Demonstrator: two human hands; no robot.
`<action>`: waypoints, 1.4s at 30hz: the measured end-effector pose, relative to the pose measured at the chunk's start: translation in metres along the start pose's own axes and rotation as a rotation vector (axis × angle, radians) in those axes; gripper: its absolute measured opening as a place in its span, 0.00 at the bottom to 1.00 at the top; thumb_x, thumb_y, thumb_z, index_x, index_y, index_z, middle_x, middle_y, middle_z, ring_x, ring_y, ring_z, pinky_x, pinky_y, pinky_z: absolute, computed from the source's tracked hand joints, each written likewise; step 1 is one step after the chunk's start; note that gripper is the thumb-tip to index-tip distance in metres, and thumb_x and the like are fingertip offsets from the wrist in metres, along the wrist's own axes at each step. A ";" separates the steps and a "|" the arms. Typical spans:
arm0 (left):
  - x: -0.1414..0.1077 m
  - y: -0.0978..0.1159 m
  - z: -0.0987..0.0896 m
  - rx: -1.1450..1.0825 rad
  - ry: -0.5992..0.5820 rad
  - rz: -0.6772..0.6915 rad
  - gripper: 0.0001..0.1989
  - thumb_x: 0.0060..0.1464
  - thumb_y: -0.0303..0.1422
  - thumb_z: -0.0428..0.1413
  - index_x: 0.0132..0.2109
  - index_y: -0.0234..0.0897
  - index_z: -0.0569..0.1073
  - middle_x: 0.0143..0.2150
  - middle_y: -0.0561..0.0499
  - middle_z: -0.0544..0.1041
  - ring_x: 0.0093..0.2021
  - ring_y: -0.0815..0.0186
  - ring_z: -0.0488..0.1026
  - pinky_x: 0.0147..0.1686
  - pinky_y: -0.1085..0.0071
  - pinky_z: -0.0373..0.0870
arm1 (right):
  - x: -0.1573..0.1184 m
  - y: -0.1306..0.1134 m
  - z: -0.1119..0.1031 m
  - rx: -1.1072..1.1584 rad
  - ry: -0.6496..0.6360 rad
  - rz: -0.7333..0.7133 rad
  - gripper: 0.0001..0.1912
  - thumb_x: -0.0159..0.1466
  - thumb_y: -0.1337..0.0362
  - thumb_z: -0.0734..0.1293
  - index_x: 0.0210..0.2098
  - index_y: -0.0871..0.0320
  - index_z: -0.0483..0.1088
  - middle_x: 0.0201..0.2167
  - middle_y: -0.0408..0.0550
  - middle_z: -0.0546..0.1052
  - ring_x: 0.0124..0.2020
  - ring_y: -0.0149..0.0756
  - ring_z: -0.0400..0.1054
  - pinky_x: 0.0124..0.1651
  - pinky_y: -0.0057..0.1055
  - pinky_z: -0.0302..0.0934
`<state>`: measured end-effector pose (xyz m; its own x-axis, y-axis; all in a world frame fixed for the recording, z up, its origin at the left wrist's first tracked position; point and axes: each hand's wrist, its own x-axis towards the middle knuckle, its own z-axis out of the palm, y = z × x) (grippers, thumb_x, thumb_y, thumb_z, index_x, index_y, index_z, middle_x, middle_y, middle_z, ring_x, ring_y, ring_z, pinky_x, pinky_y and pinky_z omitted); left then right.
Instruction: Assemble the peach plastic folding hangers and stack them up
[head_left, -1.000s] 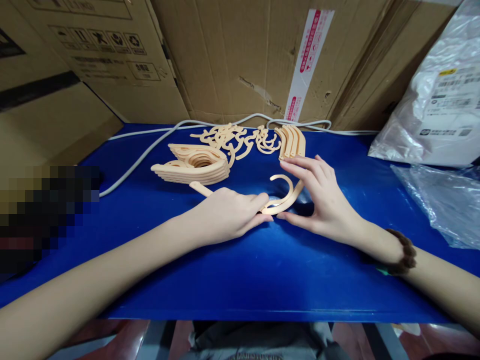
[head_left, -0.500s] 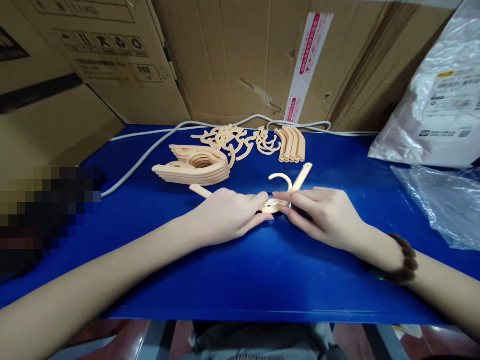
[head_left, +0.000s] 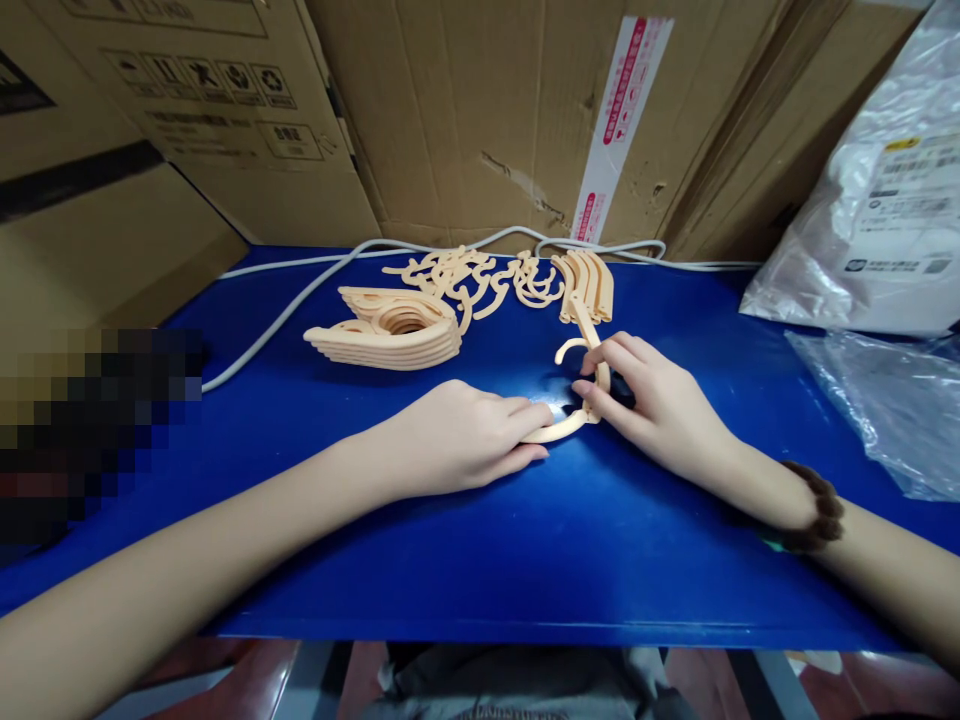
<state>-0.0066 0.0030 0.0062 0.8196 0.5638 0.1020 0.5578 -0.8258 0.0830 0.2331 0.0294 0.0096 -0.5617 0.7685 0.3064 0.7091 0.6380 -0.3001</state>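
Note:
A beige plastic hanger [head_left: 559, 431] with a curved hook lies between my hands on the blue table [head_left: 480, 560]. My left hand [head_left: 469, 437] is closed on its left arm, most of which the fingers cover. On the other side, my right hand [head_left: 652, 400] pinches the right arm beside the hook, and that arm points up and away. Beyond my left hand sits a stack of beige hangers [head_left: 386, 345]. Loose beige hooks [head_left: 450, 275] lie behind the stack, and a row of curved beige pieces [head_left: 592, 285] is to their right.
Cardboard boxes [head_left: 465, 120] stand along the back and left. A white cable [head_left: 277, 325] runs across the table behind the parts. At the right are a white plastic package [head_left: 862, 230] and a clear plastic bag [head_left: 885, 410]. A dark pixelated area covers the left edge.
The hanger's right arm has swung upright, and its hook has shifted right. My right hand has moved right and a little up with it. My left hand has stayed nearly in place.

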 end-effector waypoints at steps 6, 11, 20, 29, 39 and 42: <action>-0.001 -0.003 -0.001 0.019 0.019 0.010 0.13 0.68 0.38 0.46 0.47 0.37 0.71 0.37 0.53 0.77 0.31 0.65 0.75 0.26 0.69 0.59 | 0.002 0.009 0.003 0.031 0.008 -0.024 0.13 0.64 0.74 0.57 0.42 0.56 0.68 0.43 0.51 0.71 0.43 0.43 0.65 0.44 0.39 0.61; 0.000 -0.003 0.000 0.043 0.075 -0.001 0.13 0.68 0.37 0.45 0.46 0.37 0.71 0.37 0.53 0.75 0.35 0.65 0.75 0.28 0.69 0.60 | 0.004 0.015 0.006 -0.001 0.027 -0.059 0.16 0.63 0.78 0.56 0.39 0.57 0.70 0.45 0.52 0.73 0.44 0.44 0.64 0.46 0.42 0.60; 0.000 -0.004 0.002 0.103 0.139 -0.010 0.13 0.69 0.37 0.45 0.47 0.38 0.72 0.42 0.52 0.72 0.39 0.66 0.72 0.30 0.70 0.62 | 0.006 0.019 0.007 -0.007 0.028 -0.067 0.14 0.64 0.77 0.57 0.37 0.57 0.72 0.44 0.51 0.75 0.42 0.43 0.65 0.46 0.41 0.60; 0.001 -0.003 0.002 0.080 0.119 -0.026 0.13 0.68 0.36 0.47 0.51 0.38 0.71 0.44 0.51 0.72 0.42 0.65 0.73 0.30 0.70 0.64 | 0.006 0.020 0.007 0.000 0.031 -0.059 0.13 0.65 0.76 0.57 0.37 0.58 0.72 0.43 0.51 0.76 0.43 0.43 0.66 0.47 0.42 0.62; 0.008 -0.010 -0.030 0.112 0.349 -0.288 0.13 0.66 0.37 0.48 0.50 0.39 0.73 0.45 0.50 0.74 0.40 0.64 0.73 0.31 0.71 0.62 | 0.005 0.022 0.008 -0.024 0.038 -0.077 0.14 0.65 0.76 0.57 0.37 0.58 0.72 0.43 0.51 0.75 0.43 0.43 0.66 0.46 0.41 0.63; 0.015 -0.036 -0.058 0.072 0.340 -0.504 0.11 0.63 0.38 0.52 0.46 0.40 0.76 0.41 0.51 0.76 0.35 0.64 0.72 0.30 0.70 0.60 | 0.004 0.022 0.008 -0.015 0.035 -0.070 0.14 0.65 0.76 0.57 0.37 0.58 0.72 0.44 0.51 0.75 0.43 0.43 0.67 0.46 0.41 0.63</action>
<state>-0.0225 0.0419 0.0617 0.3714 0.8474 0.3795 0.8832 -0.4485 0.1370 0.2430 0.0472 -0.0025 -0.5953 0.7193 0.3582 0.6747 0.6895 -0.2633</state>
